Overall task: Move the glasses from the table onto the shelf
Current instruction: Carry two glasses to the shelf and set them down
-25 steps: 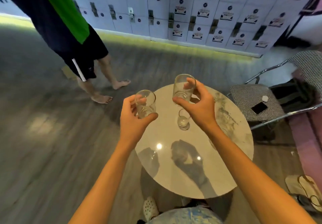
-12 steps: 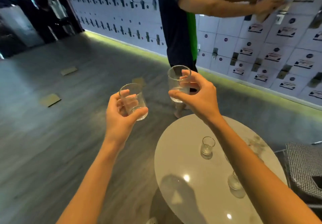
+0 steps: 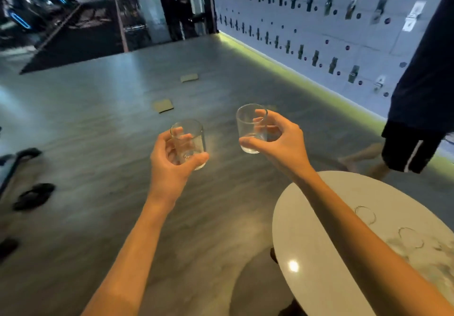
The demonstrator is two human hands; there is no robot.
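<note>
Glass (image 3: 189, 143) in left hand (image 3: 169, 168), second glass (image 3: 250, 129) in right hand (image 3: 282, 146), empty.

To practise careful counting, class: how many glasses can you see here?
4 glasses: one in the left hand, one in the right hand, two on the table. Others may be hidden behind the right arm.
</note>
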